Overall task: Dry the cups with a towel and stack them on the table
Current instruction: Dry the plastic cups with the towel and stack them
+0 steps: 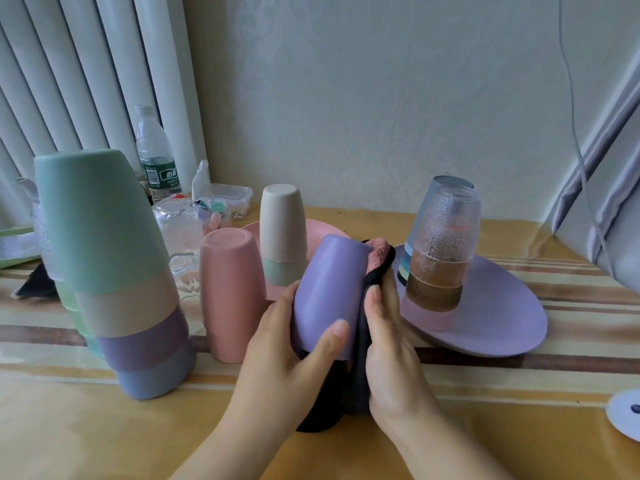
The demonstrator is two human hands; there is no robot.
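Bench with a glossy striped cover carries everything. Biggest item is the tall inverted stack at left: green, beige, purple, blue-grey cups nested mouth-down, leaning a bit in this wide-angle view. Next, the purple plate at right with a stack of inverted glasses standing on it, then the pink plate behind, holding a beige cup upturned over a green one. A single pink cup stands mouth-down on the bench just beside the left hand. The purple cup is held mid-air at centre, mouth toward the person, tilted. Left hand grasps it, fingers behind and thumb across the front near the rim. Right hand presses the dark towel against the cup's right side, fingers curled over the cloth; a pink part of the towel bunches at the cup's base. Step looks like wiping the outside. Risks: the cup could slip if wet, since the grip is a one-handed wrap; a swinging elbow or hanging towel tail could clip the pink cup or the glasses nearby; adding to the leaning stack could topple it.
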